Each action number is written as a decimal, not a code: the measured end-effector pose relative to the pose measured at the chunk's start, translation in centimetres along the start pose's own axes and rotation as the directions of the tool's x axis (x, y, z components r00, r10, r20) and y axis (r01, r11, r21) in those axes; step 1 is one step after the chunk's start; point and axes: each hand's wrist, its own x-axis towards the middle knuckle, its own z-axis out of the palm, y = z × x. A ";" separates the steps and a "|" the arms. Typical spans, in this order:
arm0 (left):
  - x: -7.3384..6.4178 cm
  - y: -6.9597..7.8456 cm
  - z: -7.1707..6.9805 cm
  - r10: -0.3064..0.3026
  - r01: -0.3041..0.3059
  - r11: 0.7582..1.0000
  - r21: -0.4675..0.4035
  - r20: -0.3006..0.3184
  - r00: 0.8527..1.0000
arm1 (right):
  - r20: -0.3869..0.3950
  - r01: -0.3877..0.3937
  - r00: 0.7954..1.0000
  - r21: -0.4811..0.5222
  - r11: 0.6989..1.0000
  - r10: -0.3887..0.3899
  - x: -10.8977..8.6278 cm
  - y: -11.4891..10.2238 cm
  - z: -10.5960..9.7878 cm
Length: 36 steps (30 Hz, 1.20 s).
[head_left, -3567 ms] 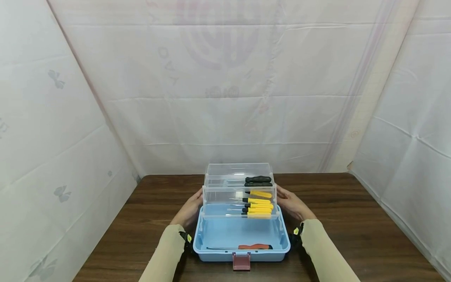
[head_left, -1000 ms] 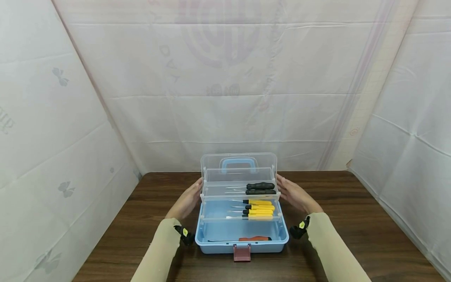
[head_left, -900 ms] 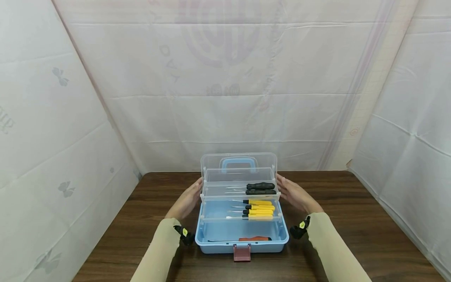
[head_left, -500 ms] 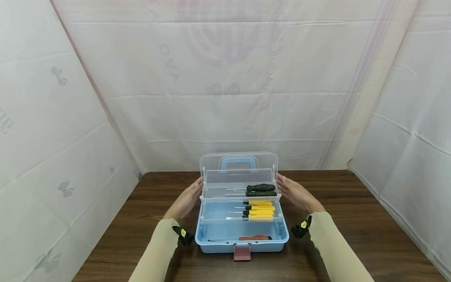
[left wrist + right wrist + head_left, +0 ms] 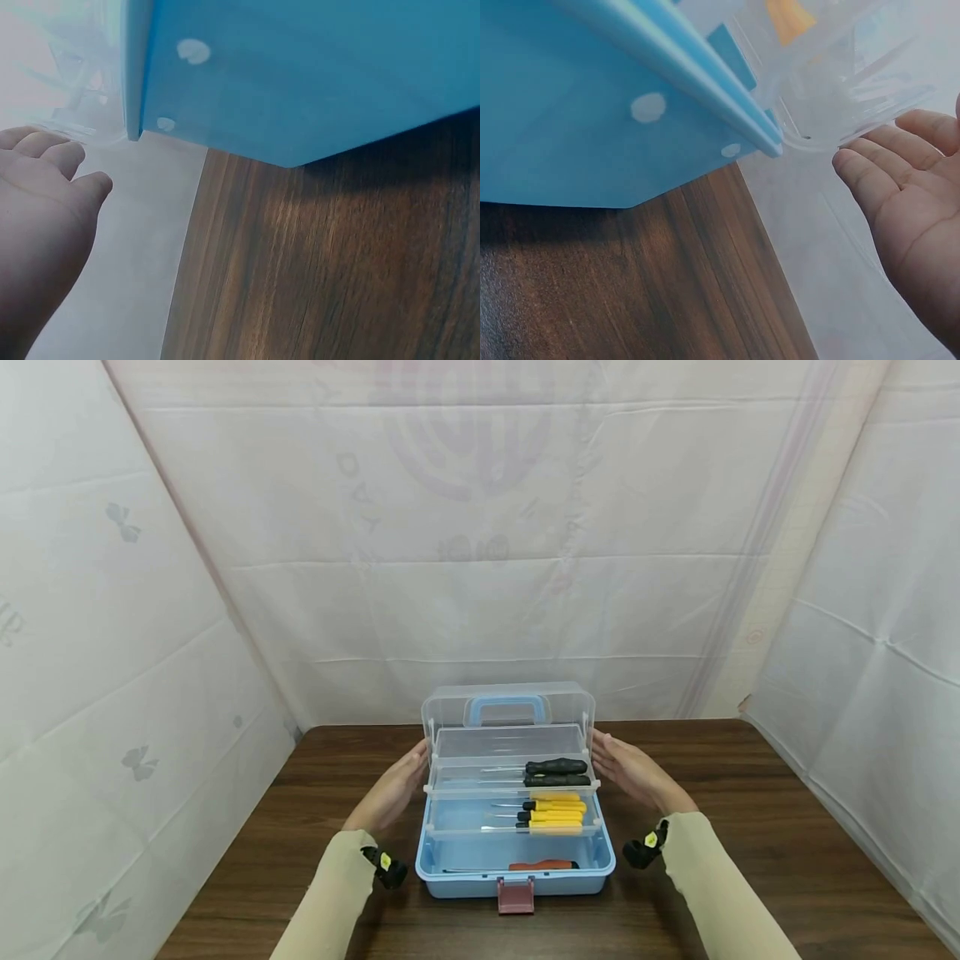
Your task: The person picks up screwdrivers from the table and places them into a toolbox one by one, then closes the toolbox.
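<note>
A blue toolbox [image 5: 438, 890] stands raised open, with its clear lid [image 5: 442, 703] tipped up at the back and a blue handle [image 5: 507, 700] on it. My left hand [image 5: 390, 791] is at the lid's left side, fingers reaching along its edge. On the opposite side, my right hand [image 5: 637, 774] touches the lid with nearly straight fingers; its palm faces the box in the right wrist view. Clear stepped trays [image 5: 465, 793] carry black-handled screwdrivers [image 5: 557, 767] and several yellow-handled screwdrivers [image 5: 557, 817]. One orange-handled screwdriver [image 5: 543, 865] lies in the bottom.
A dark wooden table [image 5: 300, 852] bears the toolbox. A dark red latch [image 5: 516, 897] hangs down at the box's front. White sheeting [image 5: 480, 610] rises behind the table and on both sides.
Compared with 3.6 seconds ago, the lid stands more upright and its handle shows. Over the last second, the trays have sunk slightly toward the box. Both hands have stayed beside the lid.
</note>
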 end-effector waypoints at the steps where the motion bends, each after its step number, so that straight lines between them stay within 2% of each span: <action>1: -0.1 0.0 0.0 -0.001 0.001 1.000 -0.003 0.000 1.000 | 0.001 -0.001 1.000 -0.001 1.000 0.001 0.0 -0.1 0.0; 12: -0.4 -0.1 -0.4 0.048 -0.047 0.999 -0.015 0.041 0.998 | 0.005 0.004 1.000 0.005 1.000 -0.004 -0.3 -0.4 0.0; 25: -0.8 -0.1 -0.8 0.057 -0.054 0.998 -0.041 0.070 0.996 | 0.024 0.001 1.000 0.023 1.000 -0.002 -0.7 -0.8 0.2; 36: 0.0 0.1 -0.7 0.050 -0.044 0.994 -0.100 0.056 0.997 | 0.030 0.009 1.000 0.013 1.000 -0.009 -0.6 -0.9 -0.2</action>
